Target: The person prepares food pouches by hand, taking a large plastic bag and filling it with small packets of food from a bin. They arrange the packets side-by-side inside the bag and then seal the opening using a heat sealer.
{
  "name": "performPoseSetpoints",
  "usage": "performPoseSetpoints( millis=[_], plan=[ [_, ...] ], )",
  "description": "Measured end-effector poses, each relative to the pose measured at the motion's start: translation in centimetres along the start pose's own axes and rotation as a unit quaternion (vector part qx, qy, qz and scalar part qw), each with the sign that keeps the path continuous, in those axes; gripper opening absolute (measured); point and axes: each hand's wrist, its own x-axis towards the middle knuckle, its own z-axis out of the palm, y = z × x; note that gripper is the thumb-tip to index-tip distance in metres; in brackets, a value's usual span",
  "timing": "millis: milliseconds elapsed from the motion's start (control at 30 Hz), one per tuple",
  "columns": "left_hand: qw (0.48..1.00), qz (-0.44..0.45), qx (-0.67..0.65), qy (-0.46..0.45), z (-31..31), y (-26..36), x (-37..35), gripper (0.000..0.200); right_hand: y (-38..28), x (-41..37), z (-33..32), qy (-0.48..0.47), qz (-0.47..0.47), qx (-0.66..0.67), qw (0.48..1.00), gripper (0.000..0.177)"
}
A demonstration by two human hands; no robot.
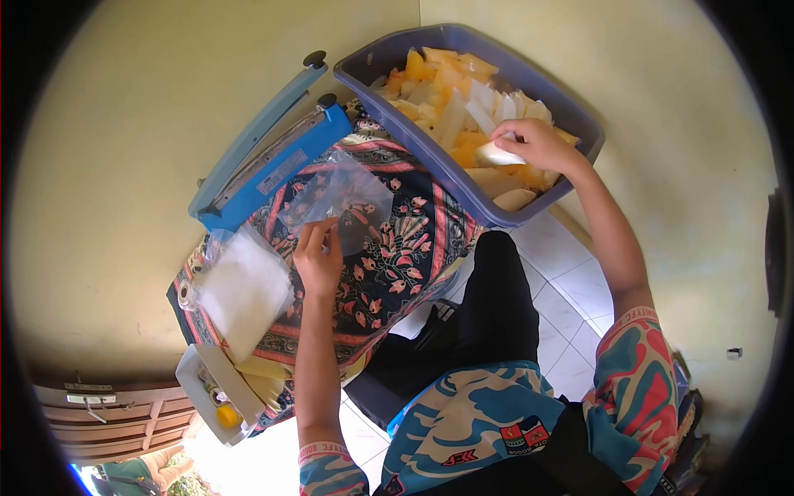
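Observation:
My right hand (536,145) is over a blue-grey plastic tub (413,131), its fingers closed round a small whitish filled packet (499,155). Below it, the tub holds a heap of sealed plastic packets (451,91), some white and some yellow-orange. Above the patterned cloth, my left hand (318,255) pinches the near edge of a clear plastic bag (351,194). The bag looks thin and lies spread out beyond the fingers. A blue impulse sealer (277,169) stands just past the bag, its long arm raised.
A stack of whitish plastic bags (241,289) lies left of my left hand, beside a small roll (187,295). At the table's near left corner, a white box (201,397) contains a yellow item (227,415). Dark floral cloth (397,248) covers the table; walls rise behind.

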Motion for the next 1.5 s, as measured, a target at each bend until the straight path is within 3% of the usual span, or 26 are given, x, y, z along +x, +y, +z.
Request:
performPoseSetpoints(
  millis=[33,133,233,367,500,567,767,833,967,1100,1167,1200,1300,1333,1500],
  plan=[
    [1.0,0.0,0.0,0.001,0.0,0.0,0.0,0.014,0.7,0.1,0.0,-0.002,0.008,0.01,1.0,0.023],
    [1.0,-0.003,0.0,0.009,0.0,0.1,0.1,0.014,0.3,-1.1,0.1,0.053,0.035,0.22,0.973,0.024],
    [1.0,-0.006,-0.005,0.013,0.1,-0.1,0.0,0.014,-3.5,-3.1,-1.2,0.099,0.064,0.286,0.951,0.022],
    [1.0,-0.011,-0.01,0.007,0.1,-0.2,0.0,0.014,-7.3,-5.7,0.2,0.053,0.021,0.428,0.902,0.021],
    [1.0,-0.009,-0.015,0.013,0.3,-0.4,0.0,0.014,-9.9,-6.4,4.5,-0.119,-0.017,0.514,0.85,0.023],
    [1.0,-0.011,-0.018,0.019,0.4,-0.5,-0.1,0.013,-10.1,-6.2,7.7,-0.078,-0.155,0.501,0.848,0.021],
    [1.0,-0.011,-0.016,0.013,0.1,-0.4,-0.1,0.013,-14.1,-7.9,12.2,-0.148,-0.046,0.559,0.815,0.031],
    [1.0,-0.003,-0.025,0.016,0.3,-0.3,0.0,0.013,-13.6,-6.9,16.1,-0.134,0.033,0.624,0.769,0.03],
    [1.0,0.007,-0.023,0.013,0.1,-0.4,-0.1,0.013,-12.8,-5.1,20.1,-0.165,0.213,0.737,0.62,0.024],
    [0.999,-0.004,-0.033,0.018,0.3,-0.6,-0.1,0.013,-12.9,-2.5,21.3,-0.161,0.213,0.731,0.628,0.028],
    [0.999,-0.005,-0.029,0.018,0.2,-0.6,0.0,0.013,-13.8,-0.8,21.2,-0.145,0.202,0.716,0.653,0.038],
    [0.999,-0.008,-0.034,0.02,0.2,-0.5,0.0,0.013,-14.3,-0.1,20.6,-0.16,0.186,0.707,0.663,0.057],
    [0.998,-0.015,-0.046,0.026,0.0,-0.2,0.0,0.012,-14.5,2.6,22.2,-0.142,0.102,0.695,0.697,0.067],
    [0.998,-0.014,-0.047,0.029,0.0,-0.3,0.0,0.012,-15.3,3.0,22.1,-0.116,0.093,0.681,0.717,0.074],
    [0.998,0.02,-0.021,0.048,0.2,-1.0,0.0,0.013,-15.8,7.2,24.8,-0.044,0.022,0.49,0.87,0.076]
  ],
)
